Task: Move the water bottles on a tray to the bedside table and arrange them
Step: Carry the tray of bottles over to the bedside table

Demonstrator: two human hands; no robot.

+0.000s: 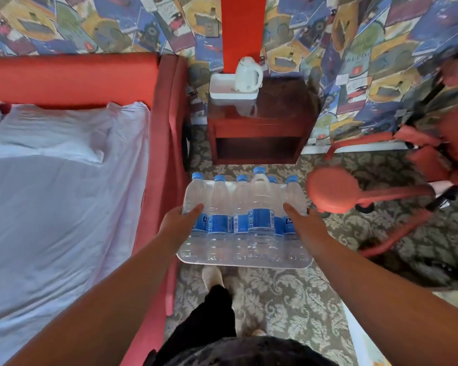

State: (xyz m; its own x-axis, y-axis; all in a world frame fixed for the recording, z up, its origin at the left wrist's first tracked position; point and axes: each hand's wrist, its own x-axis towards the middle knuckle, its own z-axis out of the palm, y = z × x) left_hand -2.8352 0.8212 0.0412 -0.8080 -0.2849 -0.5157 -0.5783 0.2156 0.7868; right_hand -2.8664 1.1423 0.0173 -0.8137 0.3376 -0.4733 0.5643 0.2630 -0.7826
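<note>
Left hand (181, 220): wrapped on the left edge of the tray, thumb over the rim against the outermost bottle, fingers hidden beneath
Right hand (303, 223): gripping the right edge likewise, thumb on top beside the bottle at that end
Tray (245, 262): pale, held in the air between both hands above the patterned carpet (288, 299)
Water bottles (259, 215): clear, blue caps and labels, packed upright in a close block on the tray; one stands taller than its neighbours
Desk (262, 109): dark red bedside unit straight ahead, apart from the tray, between the bed (64, 194) and the wall
Kettle (246, 73): white, on its white base tray (230, 92) at the back left of the desk; front and right of the top look free
Step in hand (judged): carrying the load to the desk
Technique (judged): keep the tray level and both grips even so the tall bottle does not topple; approach squarely, past the red chair (336, 188) at the right; rest the tray on the free front area, short of the kettle, before lifting bottles out
</note>
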